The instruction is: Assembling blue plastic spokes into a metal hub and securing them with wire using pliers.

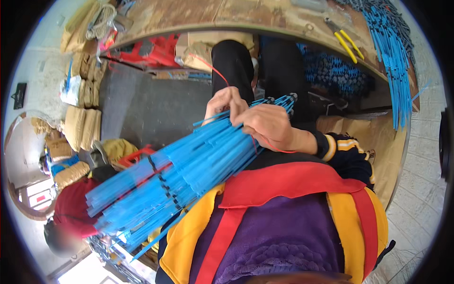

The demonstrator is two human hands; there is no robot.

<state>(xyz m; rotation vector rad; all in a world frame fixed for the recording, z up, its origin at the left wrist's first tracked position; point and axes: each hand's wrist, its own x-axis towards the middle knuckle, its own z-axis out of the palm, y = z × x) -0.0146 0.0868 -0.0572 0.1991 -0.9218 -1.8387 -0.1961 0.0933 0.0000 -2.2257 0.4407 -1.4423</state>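
Note:
A large bundle of thin blue plastic strips (189, 161) lies slanted across my lap, its dark-tipped end toward the upper right. A red string (215, 71) runs round the bundle near that end, with one loose tail pointing up and another hanging to the right. My left hand (223, 105) is closed, pinching the string over the strips' upper edge. My right hand (268, 124) is closed beside it on top of the bundle, its fingertips meeting the left ones at the string. A black and white cord or band (161, 179) crosses the wider lower-left part.
A wooden table (179, 20) stands ahead of my knees. On it are yellow-handled pliers (347, 45) and more blue strips (392, 61), overhanging at the right. Brown sacks (85, 128) are stacked at the left. Below them is a person in red (75, 208).

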